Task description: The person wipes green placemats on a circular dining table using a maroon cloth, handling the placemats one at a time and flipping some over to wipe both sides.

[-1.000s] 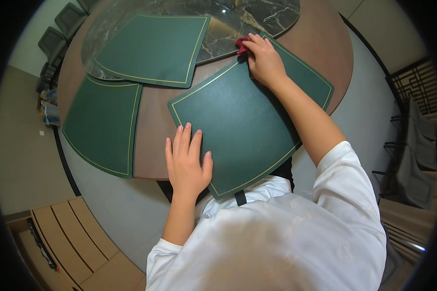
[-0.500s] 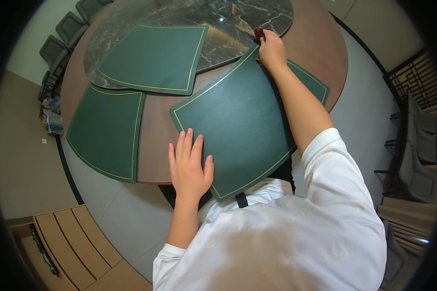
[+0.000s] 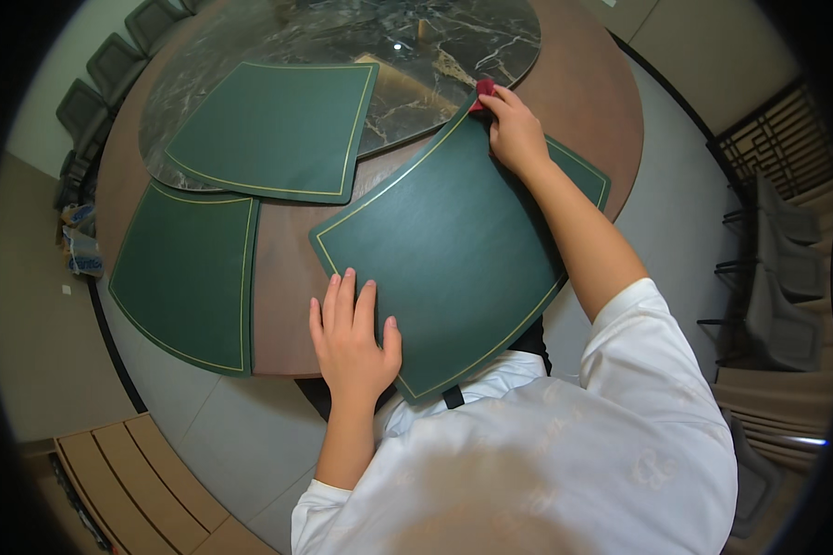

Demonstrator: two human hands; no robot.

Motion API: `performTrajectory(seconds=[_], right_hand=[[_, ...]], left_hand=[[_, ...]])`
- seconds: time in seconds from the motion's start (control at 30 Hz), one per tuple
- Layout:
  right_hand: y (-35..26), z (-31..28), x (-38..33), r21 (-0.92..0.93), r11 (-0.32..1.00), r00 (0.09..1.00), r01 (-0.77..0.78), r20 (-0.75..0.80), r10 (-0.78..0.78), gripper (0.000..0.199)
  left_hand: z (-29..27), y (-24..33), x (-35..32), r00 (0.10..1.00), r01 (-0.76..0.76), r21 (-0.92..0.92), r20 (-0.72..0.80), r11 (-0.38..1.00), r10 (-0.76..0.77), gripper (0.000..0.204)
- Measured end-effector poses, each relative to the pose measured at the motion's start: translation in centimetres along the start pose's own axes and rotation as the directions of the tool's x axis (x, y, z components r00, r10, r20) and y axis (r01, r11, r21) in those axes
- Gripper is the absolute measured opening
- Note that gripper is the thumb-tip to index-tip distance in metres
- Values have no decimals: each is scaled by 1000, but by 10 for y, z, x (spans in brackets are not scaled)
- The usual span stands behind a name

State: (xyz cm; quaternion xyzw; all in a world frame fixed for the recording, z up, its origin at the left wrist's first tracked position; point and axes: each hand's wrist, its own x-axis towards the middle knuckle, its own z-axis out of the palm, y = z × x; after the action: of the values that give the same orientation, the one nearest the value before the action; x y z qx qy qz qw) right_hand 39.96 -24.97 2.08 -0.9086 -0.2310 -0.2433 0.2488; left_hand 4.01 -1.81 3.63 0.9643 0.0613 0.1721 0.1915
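Observation:
A green placemat with a thin gold border line lies tilted in front of me, its near part overhanging the table edge. My left hand rests at its left edge with the fingers stretched out. At the far corner of this mat, my right hand pinches a red cloth against the edge. Under its right side another green mat shows only in part. Two more such mats lie to the left: one placemat on the table's rim, another placemat farther off, partly over the dark marble turntable.
The round brown wooden table carries a glossy marble turntable. Grey chairs stand at the right, more chairs at the far left. A slatted wooden bench is at lower left, and plastic packages sit by the wall.
The view has shifted, so the table sits lower and farther left in it. My right hand has turned slightly at the mat's far corner, showing more red cloth. The left hand keeps its place.

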Motion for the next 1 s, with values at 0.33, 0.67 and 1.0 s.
performTrajectory(seconds=[0.33, 0.67, 1.0], right_hand=[[-17, -72, -88, 44, 999, 997, 10, 74, -13, 31], [-129, -127, -167, 77, 991, 962, 113, 242, -128, 53], [-56, -52, -72, 95, 965, 968, 243, 37, -247, 26]], left_hand=[[-2, 2, 4, 1000, 12, -14, 25, 1000, -12, 54], [1, 3, 2, 999, -8, 40, 44, 999, 6, 54], [1, 1, 0, 999, -32, 58, 15, 998, 31, 54]])
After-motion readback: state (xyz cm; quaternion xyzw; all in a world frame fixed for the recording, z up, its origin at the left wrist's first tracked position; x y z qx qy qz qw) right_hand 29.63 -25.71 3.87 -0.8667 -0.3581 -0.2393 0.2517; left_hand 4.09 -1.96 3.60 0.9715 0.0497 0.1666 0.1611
